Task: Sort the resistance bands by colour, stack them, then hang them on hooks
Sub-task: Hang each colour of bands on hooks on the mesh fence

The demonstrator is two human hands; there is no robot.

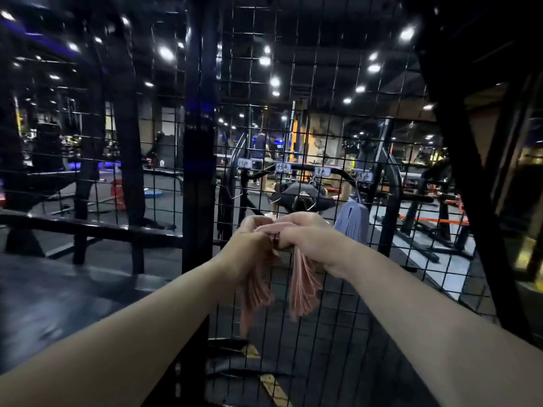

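Now my left hand (pixel 255 240) and right hand (pixel 309 237) pinch the folded top of the pink bands (pixel 303 289), hanging before the wire grid (pixel 323 136). I'd keep the loops squared and lift them onto what looks like a free hook (pixel 309 200).

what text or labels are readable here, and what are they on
Four white tags in a row on the wire grid: handwritten characters, too blurred to read.
No other words, brands, numbers or signs can be made out.
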